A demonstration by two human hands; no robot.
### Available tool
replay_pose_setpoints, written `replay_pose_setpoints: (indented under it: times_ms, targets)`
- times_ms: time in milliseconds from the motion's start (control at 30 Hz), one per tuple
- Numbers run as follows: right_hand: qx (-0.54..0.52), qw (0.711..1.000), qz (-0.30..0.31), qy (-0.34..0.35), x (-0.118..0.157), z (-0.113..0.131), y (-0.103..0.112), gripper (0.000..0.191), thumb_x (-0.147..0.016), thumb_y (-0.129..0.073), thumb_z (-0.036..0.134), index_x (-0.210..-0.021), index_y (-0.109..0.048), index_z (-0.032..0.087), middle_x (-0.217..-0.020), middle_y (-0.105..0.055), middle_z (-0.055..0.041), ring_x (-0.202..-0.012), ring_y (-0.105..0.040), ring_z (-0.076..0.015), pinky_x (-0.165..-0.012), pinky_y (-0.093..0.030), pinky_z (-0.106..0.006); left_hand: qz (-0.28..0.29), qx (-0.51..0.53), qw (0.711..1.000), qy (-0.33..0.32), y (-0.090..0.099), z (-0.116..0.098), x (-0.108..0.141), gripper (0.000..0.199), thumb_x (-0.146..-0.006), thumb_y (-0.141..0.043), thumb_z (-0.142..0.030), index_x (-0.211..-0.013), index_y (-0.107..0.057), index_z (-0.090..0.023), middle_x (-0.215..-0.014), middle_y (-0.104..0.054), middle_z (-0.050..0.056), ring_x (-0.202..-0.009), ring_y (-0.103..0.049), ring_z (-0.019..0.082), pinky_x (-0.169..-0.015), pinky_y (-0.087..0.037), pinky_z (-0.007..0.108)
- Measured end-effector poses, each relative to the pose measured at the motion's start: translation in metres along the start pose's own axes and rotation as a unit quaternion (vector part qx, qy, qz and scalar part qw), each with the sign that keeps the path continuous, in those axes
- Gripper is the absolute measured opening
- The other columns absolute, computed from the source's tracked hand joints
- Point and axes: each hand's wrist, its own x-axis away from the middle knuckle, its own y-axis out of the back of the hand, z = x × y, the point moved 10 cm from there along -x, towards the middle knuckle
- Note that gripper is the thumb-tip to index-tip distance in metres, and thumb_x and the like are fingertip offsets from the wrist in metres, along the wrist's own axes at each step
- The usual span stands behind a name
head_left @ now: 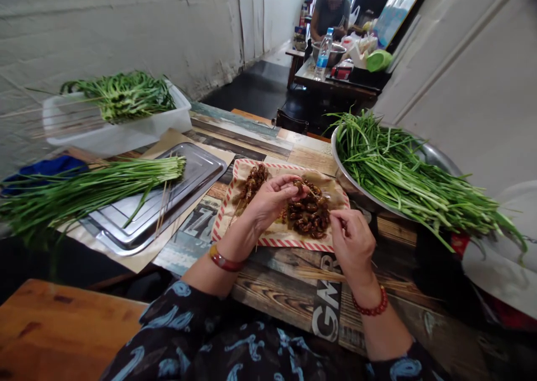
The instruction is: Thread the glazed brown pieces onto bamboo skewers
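Observation:
My left hand (279,199) pinches a glossy brown pupa-like piece (297,186) above the paper-lined tray. From that piece a thin bamboo skewer (312,192) slants toward my right hand (353,236), whose closed fingertips are at its other end. Below both hands, a heap of similar brown pieces (309,219) lies on the paper with a red-striped border (268,241). At the paper's left end is another brown cluster (255,180), which my left hand partly covers.
To the left, long green chives (126,188) and several skewers (163,207) lie across a metal tray (205,160). Behind it is a white plastic bin (146,126) of greens. A metal bowl (342,171) of chives stands right. Farther back, a person (329,14) sits near a water bottle (323,56).

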Motion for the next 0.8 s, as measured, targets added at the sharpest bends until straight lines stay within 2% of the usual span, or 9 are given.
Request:
replay_pose_setpoints:
  times_ms: [133,300,800]
  targets:
    - [0.019,0.999,-0.004,0.030,-0.001,0.010,0.004,0.011,-0.091,-0.056,0.016,-0.097,-0.064,0.021,-0.086,-0.067,-0.0042,-0.081,-0.063,-0.0151,-0.075,-0.053,-0.029,-0.022,0.042,0.999,0.008,0.008,-0.001,0.002,0.028,-0.066,-0.080,-0.019,-0.089,-0.067,-0.013,-0.089,-0.074,0.007,-0.082,-0.069,0.015,-0.086,-0.051,0.029]
    - [0.036,0.998,0.008,0.049,0.002,0.014,0.004,0.019,-0.091,-0.056,0.015,-0.105,-0.066,0.023,-0.089,-0.068,-0.0042,-0.083,-0.064,-0.0149,-0.079,-0.054,-0.029,-0.028,0.035,0.999,0.013,0.012,-0.001,0.002,0.025,-0.071,-0.077,-0.020,-0.092,-0.066,-0.012,-0.096,-0.074,0.009,-0.080,-0.069,0.014,-0.084,-0.052,0.029]
    - [0.047,0.997,0.022,0.061,0.004,0.014,0.003,0.023,-0.087,-0.061,0.010,-0.105,-0.069,0.022,-0.088,-0.069,-0.0046,-0.080,-0.065,-0.0137,-0.075,-0.054,-0.026,-0.051,0.050,0.997,-0.017,0.014,-0.007,0.003,0.022,-0.070,-0.079,-0.022,-0.085,-0.067,-0.013,-0.090,-0.074,0.008,-0.081,-0.069,0.014,-0.084,-0.052,0.027]
